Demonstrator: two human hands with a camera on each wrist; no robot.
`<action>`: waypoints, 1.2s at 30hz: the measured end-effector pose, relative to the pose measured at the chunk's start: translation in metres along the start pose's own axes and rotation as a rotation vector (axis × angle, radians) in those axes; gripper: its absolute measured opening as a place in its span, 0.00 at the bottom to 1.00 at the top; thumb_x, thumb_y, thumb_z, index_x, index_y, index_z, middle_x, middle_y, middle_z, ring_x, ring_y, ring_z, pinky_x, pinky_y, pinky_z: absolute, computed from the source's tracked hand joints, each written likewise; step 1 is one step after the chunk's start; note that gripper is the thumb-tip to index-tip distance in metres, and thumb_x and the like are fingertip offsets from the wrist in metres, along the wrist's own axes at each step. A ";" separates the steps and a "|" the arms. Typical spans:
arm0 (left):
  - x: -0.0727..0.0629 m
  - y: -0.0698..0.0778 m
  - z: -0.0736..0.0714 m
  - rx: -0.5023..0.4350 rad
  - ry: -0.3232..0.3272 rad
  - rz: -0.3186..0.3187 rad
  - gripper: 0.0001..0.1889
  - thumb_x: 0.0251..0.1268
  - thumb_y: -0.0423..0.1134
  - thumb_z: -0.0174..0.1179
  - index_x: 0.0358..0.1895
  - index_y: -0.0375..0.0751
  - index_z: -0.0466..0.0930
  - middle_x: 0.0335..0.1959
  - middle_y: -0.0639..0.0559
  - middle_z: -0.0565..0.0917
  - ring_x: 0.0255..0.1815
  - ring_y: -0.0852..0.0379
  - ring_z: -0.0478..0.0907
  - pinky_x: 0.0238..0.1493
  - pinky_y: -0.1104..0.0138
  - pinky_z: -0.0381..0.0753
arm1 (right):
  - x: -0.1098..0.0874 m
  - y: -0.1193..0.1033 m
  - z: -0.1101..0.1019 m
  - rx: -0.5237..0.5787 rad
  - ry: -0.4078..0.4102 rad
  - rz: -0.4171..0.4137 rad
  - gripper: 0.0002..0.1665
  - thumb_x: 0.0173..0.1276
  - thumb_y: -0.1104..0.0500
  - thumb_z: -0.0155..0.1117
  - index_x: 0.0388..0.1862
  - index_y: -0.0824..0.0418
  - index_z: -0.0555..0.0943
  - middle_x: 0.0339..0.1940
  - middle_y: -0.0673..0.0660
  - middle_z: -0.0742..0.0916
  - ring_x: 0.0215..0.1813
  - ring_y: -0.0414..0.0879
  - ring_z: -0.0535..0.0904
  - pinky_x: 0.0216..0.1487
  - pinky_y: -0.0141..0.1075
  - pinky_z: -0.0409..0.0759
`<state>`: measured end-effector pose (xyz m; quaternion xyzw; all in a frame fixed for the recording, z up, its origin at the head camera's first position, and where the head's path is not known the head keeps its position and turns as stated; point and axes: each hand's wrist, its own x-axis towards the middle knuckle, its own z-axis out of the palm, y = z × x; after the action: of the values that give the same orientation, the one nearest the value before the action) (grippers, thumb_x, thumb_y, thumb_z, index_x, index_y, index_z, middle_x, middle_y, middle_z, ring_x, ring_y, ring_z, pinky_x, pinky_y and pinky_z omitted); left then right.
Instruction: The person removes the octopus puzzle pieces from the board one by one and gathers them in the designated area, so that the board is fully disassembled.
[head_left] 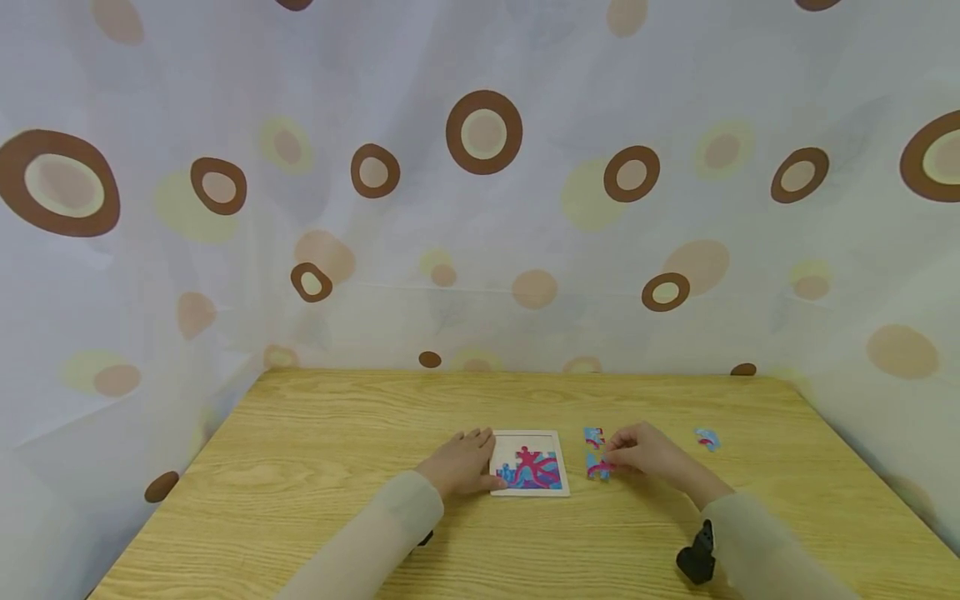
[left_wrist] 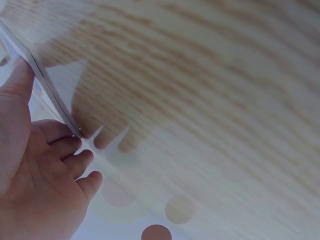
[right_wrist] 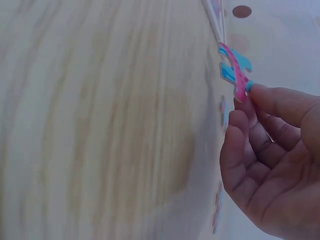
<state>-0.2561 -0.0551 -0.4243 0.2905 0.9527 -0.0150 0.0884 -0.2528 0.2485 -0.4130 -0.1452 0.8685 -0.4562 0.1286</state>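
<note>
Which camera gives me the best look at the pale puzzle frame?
The head view: it shows the frame nearly whole from above, with pieces inside; the left grip covers only part of its left side. The left wrist view shows it edge-on, partly hidden; the right wrist view, just a sliver at the top.

- Tabletop (head_left: 345, 433): wood-grain surface, looks smooth; slight sheen in the left wrist view – solid wood or laminate, can't tell.
- Backdrop (head_left: 540, 50): thin sheet, cloth or plastic unclear; printed, smooth, faint creases, soft sheen.
- Puzzle frame (head_left: 530, 493): pale, smooth, mostly matt rim, looks like wood or board.
- Fitted pieces (head_left: 540, 472): printed faces, flat finish.
- Held piece (right_wrist: 240, 75): thin and stiff, smooth printed face, pale cut edge – card or thin wood.
- Sleeves (head_left: 367, 533): matt, soft-looking cloth.
- Wrist device (head_left: 697, 557): dark, plastic-looking.
</note>
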 end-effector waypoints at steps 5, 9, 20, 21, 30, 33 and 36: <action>0.000 -0.001 0.001 0.006 0.000 -0.003 0.40 0.63 0.62 0.48 0.71 0.38 0.54 0.70 0.46 0.57 0.70 0.52 0.53 0.67 0.61 0.52 | -0.003 0.010 -0.002 -0.032 -0.007 0.018 0.07 0.65 0.64 0.59 0.32 0.69 0.79 0.24 0.52 0.80 0.26 0.44 0.72 0.24 0.35 0.74; -0.001 -0.001 0.000 0.001 0.001 -0.002 0.41 0.63 0.63 0.47 0.71 0.38 0.54 0.70 0.46 0.57 0.70 0.52 0.53 0.67 0.61 0.52 | -0.001 0.015 -0.002 -0.035 -0.012 0.026 0.06 0.65 0.65 0.59 0.31 0.69 0.80 0.22 0.53 0.79 0.25 0.44 0.71 0.23 0.34 0.73; -0.003 0.001 -0.004 0.005 0.016 0.009 0.41 0.62 0.62 0.49 0.70 0.36 0.56 0.69 0.45 0.58 0.69 0.51 0.54 0.67 0.60 0.54 | 0.001 0.013 0.000 -0.094 -0.013 0.021 0.07 0.64 0.66 0.60 0.27 0.67 0.81 0.17 0.51 0.77 0.20 0.42 0.69 0.19 0.32 0.70; -0.003 0.001 -0.004 0.007 0.017 0.008 0.41 0.62 0.62 0.49 0.70 0.36 0.56 0.69 0.45 0.59 0.69 0.51 0.54 0.67 0.60 0.54 | 0.000 0.012 0.000 -0.094 -0.012 0.022 0.07 0.63 0.66 0.60 0.27 0.67 0.81 0.17 0.51 0.76 0.20 0.42 0.69 0.19 0.32 0.70; -0.003 0.000 -0.004 -0.001 0.022 0.011 0.40 0.62 0.62 0.50 0.69 0.36 0.57 0.69 0.45 0.59 0.69 0.51 0.54 0.67 0.60 0.54 | 0.005 0.001 0.000 -0.034 -0.024 -0.030 0.07 0.65 0.66 0.57 0.32 0.71 0.79 0.13 0.51 0.71 0.15 0.40 0.62 0.18 0.30 0.64; -0.004 0.002 -0.005 -0.007 0.016 0.004 0.40 0.62 0.62 0.50 0.70 0.36 0.57 0.69 0.45 0.59 0.69 0.51 0.54 0.67 0.60 0.53 | 0.011 -0.007 0.004 -0.079 -0.004 -0.057 0.08 0.66 0.65 0.57 0.35 0.70 0.80 0.13 0.52 0.72 0.14 0.39 0.61 0.17 0.29 0.64; -0.004 0.002 -0.006 -0.015 0.011 0.002 0.40 0.62 0.62 0.50 0.70 0.36 0.56 0.70 0.45 0.58 0.69 0.51 0.53 0.67 0.60 0.53 | 0.017 -0.015 0.012 -0.081 0.003 -0.079 0.09 0.66 0.64 0.57 0.38 0.71 0.79 0.18 0.55 0.76 0.17 0.41 0.63 0.18 0.30 0.66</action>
<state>-0.2524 -0.0551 -0.4179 0.2910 0.9529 -0.0060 0.0856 -0.2623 0.2246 -0.4084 -0.1839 0.8799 -0.4258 0.1033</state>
